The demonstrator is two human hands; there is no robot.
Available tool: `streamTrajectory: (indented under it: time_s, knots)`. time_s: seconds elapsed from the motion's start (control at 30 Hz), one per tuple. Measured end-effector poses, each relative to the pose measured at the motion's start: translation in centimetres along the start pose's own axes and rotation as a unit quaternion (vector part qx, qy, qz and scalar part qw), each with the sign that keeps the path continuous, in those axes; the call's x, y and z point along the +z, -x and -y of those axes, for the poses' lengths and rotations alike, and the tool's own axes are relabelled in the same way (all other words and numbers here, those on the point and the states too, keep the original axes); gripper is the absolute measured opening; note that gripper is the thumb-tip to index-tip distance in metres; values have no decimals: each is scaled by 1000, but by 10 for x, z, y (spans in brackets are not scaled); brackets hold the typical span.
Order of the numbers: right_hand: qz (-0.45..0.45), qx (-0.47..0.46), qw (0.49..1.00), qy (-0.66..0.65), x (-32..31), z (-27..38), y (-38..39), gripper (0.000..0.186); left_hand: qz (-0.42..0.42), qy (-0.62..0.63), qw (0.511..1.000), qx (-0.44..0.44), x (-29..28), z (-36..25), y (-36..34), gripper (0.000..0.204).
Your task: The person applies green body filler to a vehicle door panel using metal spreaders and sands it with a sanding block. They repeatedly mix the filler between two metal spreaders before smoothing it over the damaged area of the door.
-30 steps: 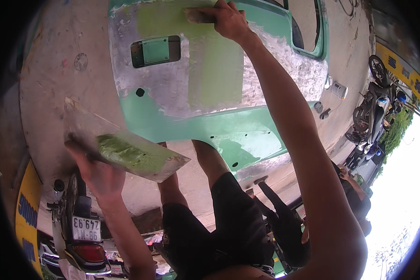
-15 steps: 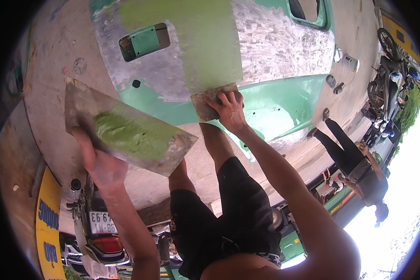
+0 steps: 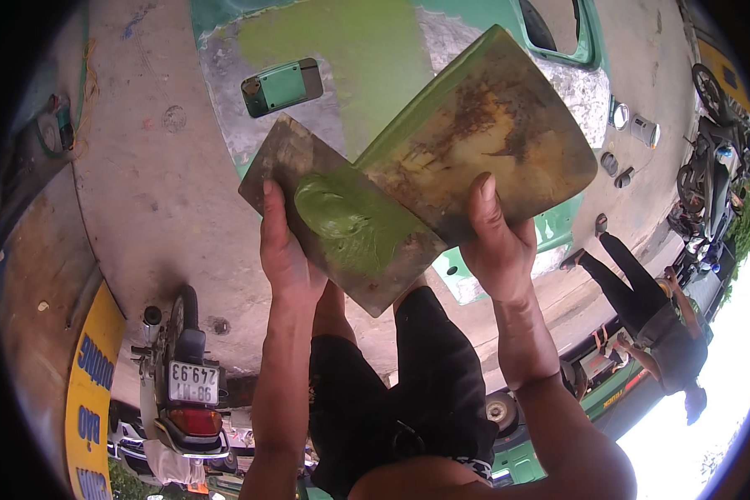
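My left hand (image 3: 285, 254) grips the lower left edge of a stained, dark flat board (image 3: 279, 146), which carries a mound of green putty (image 3: 333, 217). My right hand (image 3: 500, 254) holds a wide rectangular spreader (image 3: 517, 125), its rust-blotched, yellowish face toward me and green putty along one long edge. The spreader's lower left edge meets or overlaps the board's upper right side. Beyond both tools lies a turquoise vehicle body panel (image 3: 575, 50) with sanded grey patches, a broad smear of pale green filler (image 3: 375, 58), a small rectangular recess (image 3: 282, 87) and a window opening.
A motorbike (image 3: 183, 392) stands at lower left beside a yellow sign (image 3: 92, 367). More motorbikes (image 3: 708, 175) line the right side. Small containers (image 3: 646, 131) sit on the concrete floor (image 3: 142, 208) right of the panel. Another person in dark clothing (image 3: 658, 333) is at the right.
My right hand has lifted the spreader off the panel's filler strip and turned it over against the board. My left hand has moved rightward, bringing the board to the middle.
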State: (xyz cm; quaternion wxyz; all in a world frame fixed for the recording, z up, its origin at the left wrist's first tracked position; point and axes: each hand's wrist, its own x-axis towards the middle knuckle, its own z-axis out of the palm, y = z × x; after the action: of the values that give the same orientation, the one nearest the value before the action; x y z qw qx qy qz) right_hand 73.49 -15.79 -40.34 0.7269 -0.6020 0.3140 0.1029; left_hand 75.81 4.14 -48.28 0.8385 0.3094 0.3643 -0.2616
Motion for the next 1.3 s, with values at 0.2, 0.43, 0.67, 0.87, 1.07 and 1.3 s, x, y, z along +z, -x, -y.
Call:
streamTrajectory:
  time_s: [0.2,0.43,0.67,0.87,1.07,1.3]
  knots:
    - [355,199,899,164,-41,2,3,61,-42,-55,996,63,15,-50,3,62]
    - [54,338,859,-381,-19,24,-4,40,-25,-517,766,381,-2,-72,41,57]
    - [106,387,768,-499,43,17,-2,38,185,-660,558,467,26,-98,45,39]
    - [87,308,839,-441,44,-47,-27,40,245,-799,428,346,-15,-140,87,53]
    - [95,-163,836,515,60,-139,-77,54,21,-703,691,165,-160,-150,118,36]
    - [29,-315,646,695,118,-220,-132,63,-213,-311,911,168,-219,-170,124,75]
